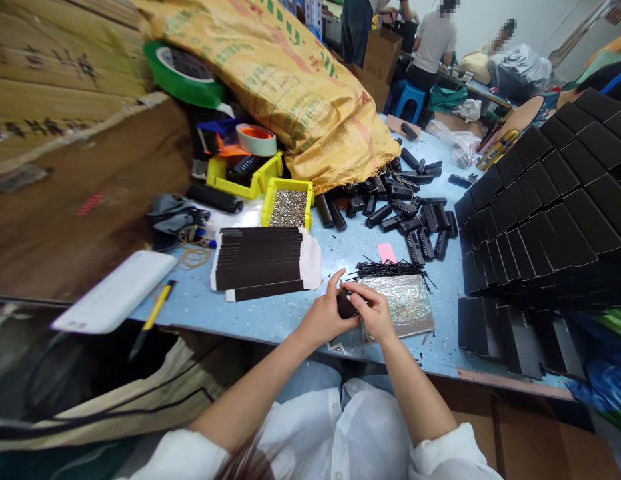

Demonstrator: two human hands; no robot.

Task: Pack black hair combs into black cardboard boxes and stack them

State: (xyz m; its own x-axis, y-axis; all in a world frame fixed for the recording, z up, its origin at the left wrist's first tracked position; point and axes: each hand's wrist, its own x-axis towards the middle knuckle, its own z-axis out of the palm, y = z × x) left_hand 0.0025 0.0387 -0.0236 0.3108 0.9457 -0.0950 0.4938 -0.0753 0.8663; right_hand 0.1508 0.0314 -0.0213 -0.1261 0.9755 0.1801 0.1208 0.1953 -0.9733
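Note:
My left hand is wrapped round a small black plastic device, with its index finger raised. On the other side of the same device, the fingers of my right hand are closed against it, and together they hide most of its shape. Just right of my hands lies a flat stack in clear plastic film. Along its far edge is a bundle of thin black strips, with a pink paper slip behind. Flat black cartons with white ends lie stacked to the left.
Many similar black devices are heaped farther back. A yellow bin holds small metal pieces, beside a big yellow woven sack. Stacked black boxes form a wall at right. A yellow cutter overhangs the front left edge. People work behind.

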